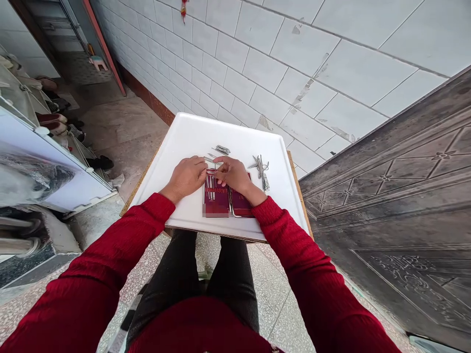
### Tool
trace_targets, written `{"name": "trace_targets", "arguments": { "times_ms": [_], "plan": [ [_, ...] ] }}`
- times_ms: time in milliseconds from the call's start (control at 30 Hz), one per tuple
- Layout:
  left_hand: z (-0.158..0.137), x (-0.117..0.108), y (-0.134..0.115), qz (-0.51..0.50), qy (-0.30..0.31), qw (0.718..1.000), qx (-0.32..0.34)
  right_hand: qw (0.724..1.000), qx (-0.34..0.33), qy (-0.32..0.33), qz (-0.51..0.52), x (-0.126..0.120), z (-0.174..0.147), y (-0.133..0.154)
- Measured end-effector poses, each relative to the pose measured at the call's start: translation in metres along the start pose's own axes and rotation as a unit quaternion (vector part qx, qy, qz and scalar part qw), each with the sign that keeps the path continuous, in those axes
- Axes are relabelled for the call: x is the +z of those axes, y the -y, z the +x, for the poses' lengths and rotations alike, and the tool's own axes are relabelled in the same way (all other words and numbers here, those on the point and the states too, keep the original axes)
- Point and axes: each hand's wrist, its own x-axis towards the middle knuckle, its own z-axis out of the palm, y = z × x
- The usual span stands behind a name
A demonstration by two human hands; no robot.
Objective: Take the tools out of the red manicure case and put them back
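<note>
1. My left hand (188, 176) is resting at the upper left corner of the maroon case (222, 200). Its fingers are bending and lying pressed together, the thumb sitting near the index finger; I cannot tell whether they are gripping the case's edge.
2. My right hand (235, 175) is hovering over the upper part of the case, just beside my left. Its thumb and index finger are facing each other across a small gap, where a thin dark strip (215, 166) is showing; I cannot tell whether I am pinching it. The other fingers are curling inward.
3. The case is lying open on the white tabletop (187, 132), near the edge closest to me, its halves sitting side by side. On the left half, slim metal tools (211, 190) are sitting in a row under red loops. My right hand and wrist are partly covering the right half.
4. Just beyond my fingers, loose thin tools (212, 156) are lying near a small metal bundle (222, 149).
5. To the right of the case, scissors (261, 165) are lying in a pile, with a nail clipper (265, 182) resting just beside them, nearer me.
</note>
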Motion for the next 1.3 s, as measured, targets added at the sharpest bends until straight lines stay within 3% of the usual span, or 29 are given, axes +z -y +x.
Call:
{"name": "trace_targets", "arguments": {
  "times_ms": [300, 600, 867, 1033, 1133, 1300],
  "plan": [
    [0.000, -0.001, -0.001, -0.021, -0.005, 1.000, 0.000, 0.995, -0.003, -0.009, -0.104, 0.002, -0.002, -0.007],
    [0.000, -0.001, -0.002, -0.007, -0.007, 1.000, 0.003, 0.952, -0.079, -0.015, -0.294, 0.003, -0.012, 0.008],
    [0.000, 0.001, 0.001, -0.011, -0.012, 1.000, 0.002, 0.933, -0.083, -0.014, -0.349, 0.006, -0.015, 0.011],
    [0.000, 0.000, 0.001, 0.001, -0.005, 1.000, 0.007, 0.924, -0.069, -0.031, -0.374, -0.004, -0.008, 0.018],
    [-0.001, -0.001, 0.000, -0.003, -0.010, 1.000, 0.008, 0.904, -0.061, -0.065, -0.418, -0.017, 0.009, 0.027],
    [-0.001, -0.001, -0.001, -0.005, -0.009, 1.000, 0.003, 0.838, -0.029, -0.076, -0.539, -0.026, 0.047, 0.036]
  ]
}}
